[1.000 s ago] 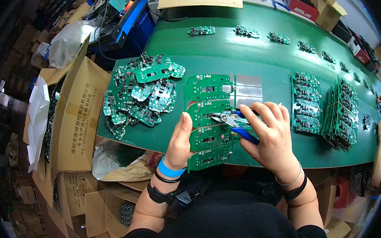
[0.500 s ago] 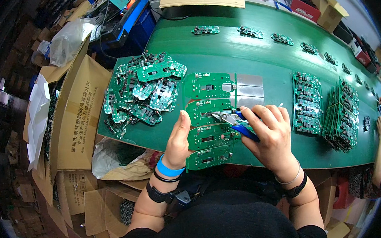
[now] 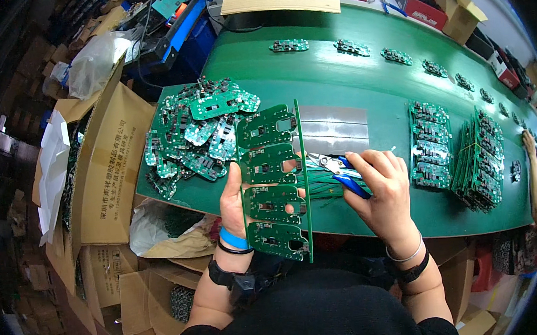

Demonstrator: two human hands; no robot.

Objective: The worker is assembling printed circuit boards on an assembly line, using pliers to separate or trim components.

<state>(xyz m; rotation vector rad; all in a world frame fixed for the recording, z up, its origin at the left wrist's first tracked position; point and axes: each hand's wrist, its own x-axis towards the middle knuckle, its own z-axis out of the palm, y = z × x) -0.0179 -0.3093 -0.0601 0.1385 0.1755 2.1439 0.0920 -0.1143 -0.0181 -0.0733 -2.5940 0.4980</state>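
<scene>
My left hand grips a green circuit board panel from its left side and underneath, so most fingers are hidden. The panel is a column of several joined boards, tilted, with a narrow strip along its right edge standing at an angle. In my right hand are side cutters with blue handles, their jaws just right of that strip and apart from it. Loose green strips lie on the table below the jaws. A flat grey metal plate rests beyond them.
A heap of separated boards lies at left. To the right are a panel stack and a banded bundle. Single boards line the far green surface. An open cardboard box stands left; another person's arm is far right.
The panel has shifted left and tilted, turning its right strip edge-on. The cutters, earlier at the panel's right edge, are now apart from it. Strips on the table have come into view.
</scene>
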